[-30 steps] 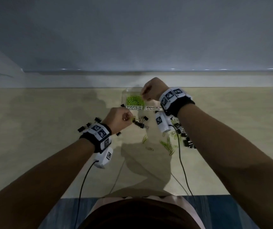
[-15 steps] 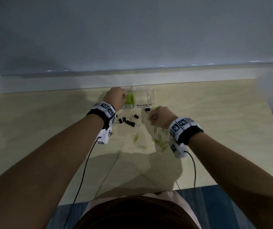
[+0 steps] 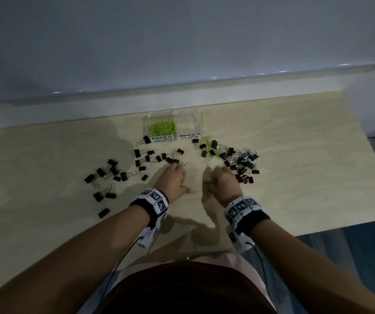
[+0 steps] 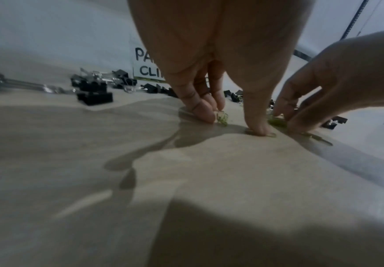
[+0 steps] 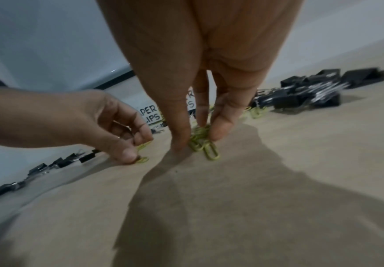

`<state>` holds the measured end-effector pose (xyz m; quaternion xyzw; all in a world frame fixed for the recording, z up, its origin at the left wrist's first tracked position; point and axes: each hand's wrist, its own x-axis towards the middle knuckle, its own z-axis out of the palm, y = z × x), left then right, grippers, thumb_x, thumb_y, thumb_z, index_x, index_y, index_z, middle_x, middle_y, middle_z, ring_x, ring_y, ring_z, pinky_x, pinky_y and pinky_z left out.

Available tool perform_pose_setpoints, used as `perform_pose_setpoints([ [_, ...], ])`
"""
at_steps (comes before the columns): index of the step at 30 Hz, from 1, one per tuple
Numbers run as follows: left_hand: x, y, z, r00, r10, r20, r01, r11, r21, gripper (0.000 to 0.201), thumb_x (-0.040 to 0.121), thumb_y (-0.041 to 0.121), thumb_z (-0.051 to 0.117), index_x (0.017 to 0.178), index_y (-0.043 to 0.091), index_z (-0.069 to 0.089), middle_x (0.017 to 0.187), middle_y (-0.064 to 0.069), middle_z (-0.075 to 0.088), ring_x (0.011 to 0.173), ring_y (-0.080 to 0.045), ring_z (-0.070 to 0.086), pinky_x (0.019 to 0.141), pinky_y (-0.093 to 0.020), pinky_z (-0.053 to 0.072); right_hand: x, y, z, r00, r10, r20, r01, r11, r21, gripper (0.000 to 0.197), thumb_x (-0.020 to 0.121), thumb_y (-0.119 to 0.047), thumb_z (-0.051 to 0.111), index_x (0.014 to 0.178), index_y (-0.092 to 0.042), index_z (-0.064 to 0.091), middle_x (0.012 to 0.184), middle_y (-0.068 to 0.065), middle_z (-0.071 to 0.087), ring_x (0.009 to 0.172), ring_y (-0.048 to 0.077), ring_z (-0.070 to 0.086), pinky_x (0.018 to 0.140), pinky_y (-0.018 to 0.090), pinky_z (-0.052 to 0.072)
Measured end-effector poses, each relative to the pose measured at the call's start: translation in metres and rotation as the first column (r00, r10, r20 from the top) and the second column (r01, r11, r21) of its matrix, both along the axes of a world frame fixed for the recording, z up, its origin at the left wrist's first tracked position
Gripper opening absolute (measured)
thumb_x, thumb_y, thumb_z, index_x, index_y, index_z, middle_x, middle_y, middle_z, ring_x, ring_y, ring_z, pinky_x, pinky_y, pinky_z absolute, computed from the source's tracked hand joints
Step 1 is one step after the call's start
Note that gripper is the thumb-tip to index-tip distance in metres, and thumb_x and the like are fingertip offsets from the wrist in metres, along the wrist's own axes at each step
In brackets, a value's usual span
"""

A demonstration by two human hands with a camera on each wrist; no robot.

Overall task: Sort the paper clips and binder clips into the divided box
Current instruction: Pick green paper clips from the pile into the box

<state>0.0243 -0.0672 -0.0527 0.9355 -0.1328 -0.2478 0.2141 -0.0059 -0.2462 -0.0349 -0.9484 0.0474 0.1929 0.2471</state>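
Observation:
The clear divided box (image 3: 199, 123) stands at the back; its PAPER CLIPS side holds green paper clips (image 3: 162, 128), and nothing shows in its BINDER CLIPS side. Black binder clips (image 3: 242, 159) lie scattered right and left of it. My right hand (image 5: 198, 140) is down on the table, thumb and fingers pinching a small bunch of green paper clips (image 5: 203, 146). My left hand (image 5: 136, 153) is beside it with curled fingers, pinching a green paper clip (image 5: 142, 159) against the table. In the left wrist view my left hand (image 4: 232, 121) touches the table at blurred green clips.
More binder clips lie at the left (image 3: 107, 175) and in the middle (image 3: 157, 157). Loose green paper clips (image 3: 209, 148) lie in front of the box. The wooden table (image 3: 295, 177) ends near my body; a pale wall rises behind the box.
My left hand has come back from the box's paper clip side to the table. My right hand stayed low by the green clips and now pinches a bunch. The head view has tilted down.

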Motion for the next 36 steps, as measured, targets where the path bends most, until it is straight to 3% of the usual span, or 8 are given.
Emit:
perform_pose_setpoints([
  [5, 0.006, -0.013, -0.006, 1.0, 0.001, -0.015, -0.003, 0.988, -0.155, 0.015, 0.082, 0.012, 0.068, 0.096, 0.007, 0.065, 0.103, -0.007, 0.059, 0.098, -0.025, 0.058, 0.087, -0.034, 0.048, 0.012, 0.009, 0.003, 0.98, 0.1, 0.17, -0.113, 0.991, 0.069, 0.009, 0.082, 0.004, 0.057, 0.087, 0.003, 0.065, 0.092, 0.016, 0.059, 0.072, 0.018, 0.048, 0.073, 0.031, 0.052],
  [10, 0.02, -0.026, -0.001, 0.987, -0.128, 0.094, 0.142, 0.976, -0.163, 0.025, 0.09, 0.007, 0.056, 0.114, 0.006, 0.062, 0.117, -0.008, 0.056, 0.111, -0.024, 0.049, 0.097, -0.036, 0.043, 0.012, -0.016, -0.01, 0.964, 0.008, 0.267, -0.014, 1.0, 0.021, 0.016, 0.075, 0.011, 0.058, 0.085, 0.002, 0.068, 0.09, 0.015, 0.064, 0.08, 0.029, 0.061, 0.076, 0.036, 0.056],
  [18, 0.028, -0.047, -0.002, 0.871, -0.431, 0.237, 0.401, 0.901, 0.163, 0.039, 0.089, 0.003, 0.05, 0.127, 0.012, 0.053, 0.132, -0.004, 0.049, 0.117, -0.024, 0.042, 0.097, -0.038, 0.042, -0.008, -0.021, -0.004, 0.935, 0.199, 0.293, -0.239, 0.965, 0.109, 0.018, 0.081, -0.013, 0.055, 0.081, -0.006, 0.071, 0.085, 0.01, 0.069, 0.066, 0.023, 0.066, 0.06, 0.029, 0.057],
  [21, 0.034, -0.049, 0.0, 0.893, -0.358, 0.274, 0.337, 0.934, 0.122, 0.041, 0.086, -0.001, 0.051, 0.124, 0.012, 0.057, 0.123, -0.005, 0.054, 0.113, -0.024, 0.045, 0.092, -0.037, 0.045, 0.007, -0.033, -0.001, 0.908, 0.155, 0.388, -0.189, 0.981, 0.049, 0.009, 0.07, 0.004, 0.064, 0.07, -0.004, 0.069, 0.074, 0.01, 0.066, 0.062, 0.026, 0.063, 0.056, 0.024, 0.053],
  [24, 0.046, -0.057, 0.004, 0.916, -0.264, 0.303, 0.257, 0.964, 0.063, 0.046, 0.083, -0.007, 0.052, 0.125, 0.012, 0.056, 0.122, -0.005, 0.051, 0.114, -0.024, 0.044, 0.092, -0.035, 0.044, 0.027, -0.042, -0.005, 0.929, 0.198, 0.312, -0.196, 0.98, -0.037, 0.028, 0.079, -0.009, 0.045, 0.09, -0.009, 0.071, 0.089, 0.011, 0.063, 0.08, 0.03, 0.059, 0.066, 0.038, 0.056],
  [27, 0.056, -0.062, 0.003, 0.922, -0.276, 0.27, 0.258, 0.961, 0.101, 0.044, 0.083, -0.009, 0.052, 0.122, 0.011, 0.056, 0.123, -0.005, 0.048, 0.112, -0.025, 0.044, 0.092, -0.037, 0.047, 0.041, -0.039, -0.009, 0.92, 0.337, 0.202, -0.324, 0.941, -0.092, 0.045, 0.077, 0.008, 0.059, 0.111, -0.021, 0.067, 0.1, 0.01, 0.059, 0.09, 0.031, 0.055, 0.075, 0.043, 0.053],
  [30, 0.061, -0.062, 0.001, 0.925, -0.283, 0.253, 0.255, 0.957, 0.138, 0.032, 0.085, -0.004, 0.055, 0.114, 0.009, 0.059, 0.118, -0.006, 0.05, 0.108, -0.026, 0.047, 0.089, -0.037, 0.046, 0.048, -0.031, -0.008, 0.906, 0.405, 0.124, -0.394, 0.913, -0.102, 0.042, 0.081, -0.004, 0.064, 0.119, -0.024, 0.062, 0.107, 0.008, 0.056, 0.1, 0.03, 0.054, 0.083, 0.043, 0.052],
  [36, 0.058, -0.039, 0.0, 0.958, -0.107, 0.267, 0.109, 0.994, 0.005, 0.021, 0.09, 0.012, 0.052, 0.11, 0.009, 0.057, 0.113, -0.008, 0.051, 0.104, -0.024, 0.051, 0.086, -0.032, 0.043, 0.044, -0.031, -0.019, 0.912, 0.38, 0.158, -0.375, 0.925, -0.061, 0.03, 0.08, 0.001, 0.06, 0.109, -0.009, 0.061, 0.103, 0.013, 0.056, 0.092, 0.033, 0.058, 0.079, 0.044, 0.054],
])
